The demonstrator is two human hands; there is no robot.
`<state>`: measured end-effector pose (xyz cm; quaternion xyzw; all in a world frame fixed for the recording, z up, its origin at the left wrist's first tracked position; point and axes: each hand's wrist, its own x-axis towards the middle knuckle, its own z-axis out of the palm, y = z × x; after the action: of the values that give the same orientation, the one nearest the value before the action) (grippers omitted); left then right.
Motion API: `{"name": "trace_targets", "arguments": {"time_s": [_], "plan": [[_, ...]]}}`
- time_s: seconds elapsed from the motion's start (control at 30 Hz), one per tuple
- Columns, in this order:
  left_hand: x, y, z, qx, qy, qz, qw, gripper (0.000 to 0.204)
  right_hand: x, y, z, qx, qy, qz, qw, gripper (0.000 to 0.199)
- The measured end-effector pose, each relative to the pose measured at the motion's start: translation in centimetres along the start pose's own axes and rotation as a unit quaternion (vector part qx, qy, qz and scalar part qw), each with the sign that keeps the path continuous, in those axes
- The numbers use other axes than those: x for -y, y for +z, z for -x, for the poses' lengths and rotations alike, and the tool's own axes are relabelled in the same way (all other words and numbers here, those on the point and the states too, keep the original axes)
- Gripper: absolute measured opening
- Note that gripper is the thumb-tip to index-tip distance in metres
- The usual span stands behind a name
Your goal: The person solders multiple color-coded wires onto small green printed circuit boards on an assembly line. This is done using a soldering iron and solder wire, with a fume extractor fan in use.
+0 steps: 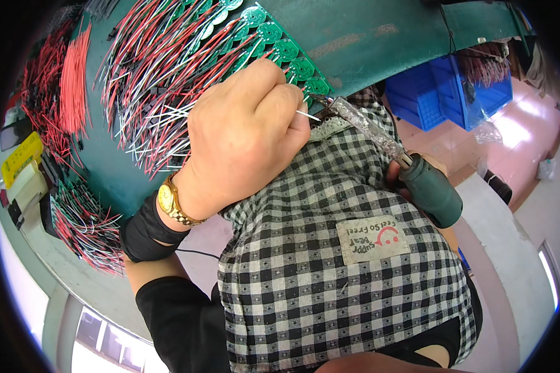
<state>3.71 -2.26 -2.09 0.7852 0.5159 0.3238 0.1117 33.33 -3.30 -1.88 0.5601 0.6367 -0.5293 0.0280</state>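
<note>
My left hand (246, 127), with a gold watch (167, 198) on its wrist, is closed in a pinch. A thin white wire (307, 115) sticks out past its fingertips. Beyond the knuckles is a green panel of round circuit boards (285, 50), with red, white and black wires (162, 81) fanning leftward from it. My right hand (437, 163) grips a soldering iron (434, 193) by its dark green handle, which hides most of the fingers. The iron's metal barrel points up and left. Its tip is at the nearest round board (317, 86); I cannot tell whether they touch.
Bundles of red wires (74, 81) lie on the green work mat (367, 31) at the left. More wired boards (90, 227) sit at the lower left, near a yellow item (22, 158). Blue bins (417, 96) stand at the right. A checked apron (330, 292) covers my lap.
</note>
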Motion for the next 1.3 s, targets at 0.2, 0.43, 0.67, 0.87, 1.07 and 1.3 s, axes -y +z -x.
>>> {"name": "trace_targets", "arguments": {"time_s": [0.2, 0.43, 0.67, 0.87, 1.07, 1.3], "plan": [[-0.2, 0.4, -0.1, -0.009, -0.009, 0.0, 1.0, 0.02, -0.7, -1.1, 0.0, 0.024, -0.222, 0.157, 0.962, 0.018], [-0.2, 0.2, -0.3, -0.004, -0.014, -0.007, 1.0, 0.019, -2.1, -1.8, 0.3, 0.049, -0.243, -0.19, 0.95, 0.049], [-0.1, 0.3, 0.0, -0.007, -0.025, 0.004, 1.0, 0.016, -2.2, -0.6, -0.6, 0.012, -0.236, -0.106, 0.966, 0.03], [-1.6, -3.1, -1.3, 0.063, 0.059, -0.059, 0.994, 0.018, -3.5, 1.6, -3.3, -0.118, -0.331, -0.233, 0.907, 0.03], [2.9, -6.8, -7.6, -0.09, 0.09, -0.195, 0.973, 0.004, -2.9, 1.6, -3.7, -0.189, -0.319, -0.301, 0.878, 0.04], [9.4, -4.4, -18.4, -0.035, 0.003, -0.3, 0.953, 0.032, 0.3, 1.7, -0.8, -0.11, -0.303, -0.365, 0.873, 0.033]]}}
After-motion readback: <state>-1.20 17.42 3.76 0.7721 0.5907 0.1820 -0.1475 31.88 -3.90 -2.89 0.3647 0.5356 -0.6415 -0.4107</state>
